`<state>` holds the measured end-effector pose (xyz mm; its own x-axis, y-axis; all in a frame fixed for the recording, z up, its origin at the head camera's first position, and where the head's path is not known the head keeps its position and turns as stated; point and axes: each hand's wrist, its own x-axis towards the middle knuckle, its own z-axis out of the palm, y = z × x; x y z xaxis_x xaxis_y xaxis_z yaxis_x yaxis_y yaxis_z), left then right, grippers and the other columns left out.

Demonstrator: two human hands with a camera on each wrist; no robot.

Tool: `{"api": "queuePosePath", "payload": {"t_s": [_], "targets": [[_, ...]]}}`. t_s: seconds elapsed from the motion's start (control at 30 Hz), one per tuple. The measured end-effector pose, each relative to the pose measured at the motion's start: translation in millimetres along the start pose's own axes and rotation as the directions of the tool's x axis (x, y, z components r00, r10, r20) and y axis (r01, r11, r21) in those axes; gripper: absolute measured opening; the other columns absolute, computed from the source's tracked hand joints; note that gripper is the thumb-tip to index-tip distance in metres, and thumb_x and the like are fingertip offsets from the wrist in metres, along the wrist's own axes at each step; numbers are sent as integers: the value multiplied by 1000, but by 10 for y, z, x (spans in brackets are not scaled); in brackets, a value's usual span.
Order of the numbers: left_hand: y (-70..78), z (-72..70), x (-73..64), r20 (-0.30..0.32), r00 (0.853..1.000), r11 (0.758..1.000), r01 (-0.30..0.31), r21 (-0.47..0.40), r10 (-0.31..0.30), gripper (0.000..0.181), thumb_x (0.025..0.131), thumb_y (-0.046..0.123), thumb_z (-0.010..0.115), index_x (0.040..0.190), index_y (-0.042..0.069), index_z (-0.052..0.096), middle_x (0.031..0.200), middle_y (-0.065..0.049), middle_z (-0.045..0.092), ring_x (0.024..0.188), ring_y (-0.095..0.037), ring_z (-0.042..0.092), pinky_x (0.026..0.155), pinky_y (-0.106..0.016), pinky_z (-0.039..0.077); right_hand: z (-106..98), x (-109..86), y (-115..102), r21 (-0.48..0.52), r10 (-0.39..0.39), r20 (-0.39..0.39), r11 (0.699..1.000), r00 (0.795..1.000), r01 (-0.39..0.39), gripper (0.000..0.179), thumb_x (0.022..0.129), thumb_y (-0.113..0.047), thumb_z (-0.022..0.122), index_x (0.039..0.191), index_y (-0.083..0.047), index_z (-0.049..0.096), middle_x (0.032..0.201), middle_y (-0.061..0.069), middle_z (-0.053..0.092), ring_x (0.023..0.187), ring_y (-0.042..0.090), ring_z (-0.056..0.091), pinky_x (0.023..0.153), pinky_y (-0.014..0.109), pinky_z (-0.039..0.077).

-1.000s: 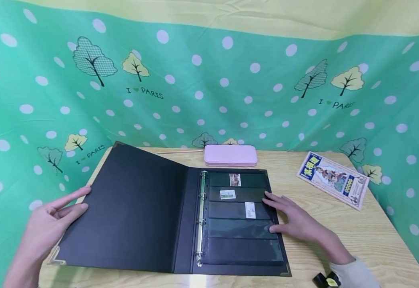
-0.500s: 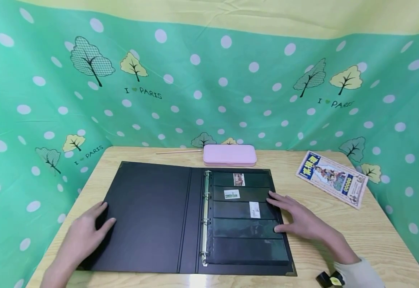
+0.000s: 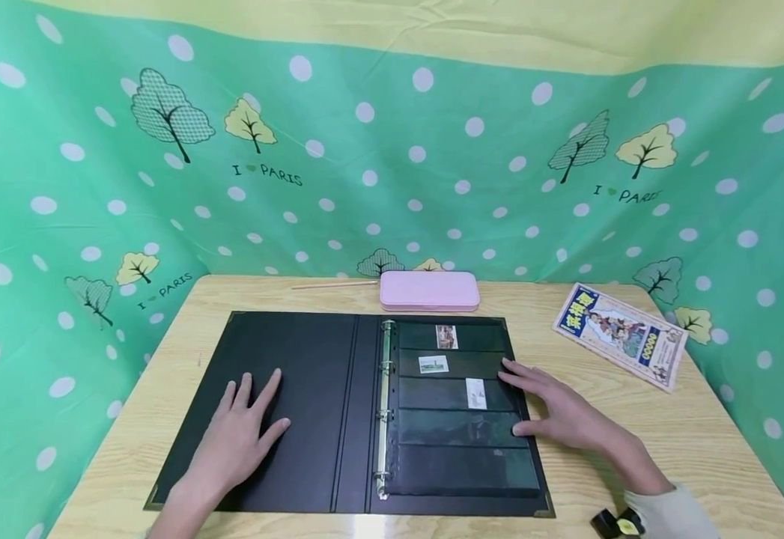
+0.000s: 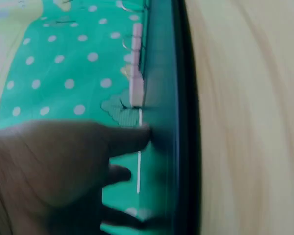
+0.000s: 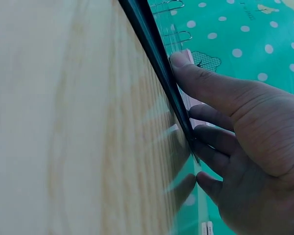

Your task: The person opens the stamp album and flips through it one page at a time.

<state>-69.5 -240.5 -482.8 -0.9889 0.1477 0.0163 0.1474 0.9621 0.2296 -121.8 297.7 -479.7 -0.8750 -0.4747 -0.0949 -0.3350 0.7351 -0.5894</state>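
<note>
A black ring binder (image 3: 304,352) lies spread flat, a stock page (image 3: 462,468) of clear pocket strips on its metal rings (image 3: 383,415). Three small stamps show in the upper pockets: a reddish stamp (image 3: 446,337), a greenish stamp (image 3: 433,364) and a pale stamp (image 3: 475,394). My left hand (image 3: 233,442) is over the inside of the left cover, fingers spread; in the left wrist view its thumb (image 4: 132,139) comes down at the cover's surface. My right hand (image 3: 563,412) rests at the binder's right edge, fingertips on the page margin, thumb (image 5: 206,81) on the near side.
Behind the binder sit a pink case (image 3: 430,290) and a thin stick (image 3: 334,284). A colourful printed leaflet (image 3: 621,335) lies at the back right of the wooden table (image 3: 641,419). A small black object (image 3: 606,522) is by the right sleeve. Green dotted cloth (image 3: 392,195) hangs around.
The left cover has gone from raised to flat on the table. My left hand has let go of its edge and moved right onto it. My right hand stays at the page edge.
</note>
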Motion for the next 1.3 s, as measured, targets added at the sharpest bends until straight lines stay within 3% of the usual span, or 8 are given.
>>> {"api": "queuePosePath", "payload": {"t_s": [0.1,0.2,0.37,0.7,0.87,1.3], "targets": [[38,22,10,-11,1000,1000,9,29,-9,75,106,44,75,167,7,51,159,-50,40,147,-73,37,113,-80,41,15,0,19,8,6,-3,1000,1000,-6,86,90,-39,92,164,-12,56,177,14,38,159,54,34,119,75,38],[63,61,8,-22,1000,999,18,42,-17,81,104,53,75,166,6,51,159,-51,38,146,-75,35,113,-82,39,20,9,35,4,-4,-16,1000,1000,4,87,89,-39,94,163,-11,58,177,13,40,159,52,37,119,74,38],[118,152,2,-16,999,999,39,17,-39,98,99,67,72,169,4,44,164,-52,29,150,-77,25,119,-84,27,-3,3,36,-27,-24,-27,999,999,23,87,90,-38,94,163,-10,57,176,14,41,158,52,38,120,74,38],[159,179,-12,-17,998,998,55,14,-55,99,100,69,70,171,6,42,166,-50,27,153,-75,22,122,-83,23,-40,33,39,-37,-19,-133,999,991,15,82,99,-36,86,168,-12,49,176,20,38,162,53,27,121,77,32],[142,172,-36,-17,997,997,71,10,-70,99,100,68,71,171,6,41,167,-50,25,153,-75,20,122,-84,22,-87,171,45,-57,-39,-155,998,987,31,81,102,-35,83,168,-6,47,176,23,36,163,55,23,121,79,29],[150,164,-47,-14,997,997,71,-9,-71,99,100,66,72,171,4,41,167,-50,24,153,-75,19,122,-84,21,-118,629,248,-87,22,-150,996,989,-35,93,101,-46,82,173,-6,38,180,26,24,167,53,9,125,81,16]]}}
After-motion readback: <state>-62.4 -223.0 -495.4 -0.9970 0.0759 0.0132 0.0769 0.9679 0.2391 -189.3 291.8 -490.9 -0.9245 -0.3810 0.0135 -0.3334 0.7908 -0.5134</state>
